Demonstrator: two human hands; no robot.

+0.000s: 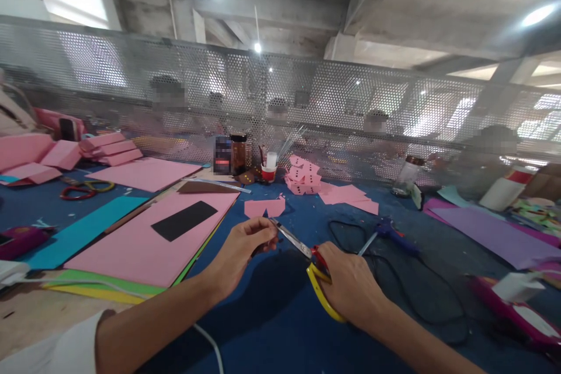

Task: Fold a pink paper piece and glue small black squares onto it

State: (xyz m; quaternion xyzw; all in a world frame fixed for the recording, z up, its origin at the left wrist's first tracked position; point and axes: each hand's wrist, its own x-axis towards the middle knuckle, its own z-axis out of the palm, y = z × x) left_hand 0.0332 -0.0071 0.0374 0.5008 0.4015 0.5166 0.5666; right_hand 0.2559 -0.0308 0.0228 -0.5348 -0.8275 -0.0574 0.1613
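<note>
My right hand (350,283) is closed round the red and yellow handles of a pair of scissors (300,243). Its blades point up and left, their tips close to the fingers of my left hand (248,248). That left hand is pinched on a small piece of black paper (258,250), mostly hidden by the fingers. Just beyond the fingertips lies a pink paper cutout (265,207) with a notch in its lower edge. A black paper rectangle (184,220) rests on a large pink sheet (144,251) to the left.
Pink pieces with black dots (303,175) are stacked at the back, beside a red and white cup (269,170) and a brown jar (239,153). A blue glue gun (397,235) with its cord lies right. Purple sheets (504,234) lie farther right. A perforated metal screen (315,87) stands behind.
</note>
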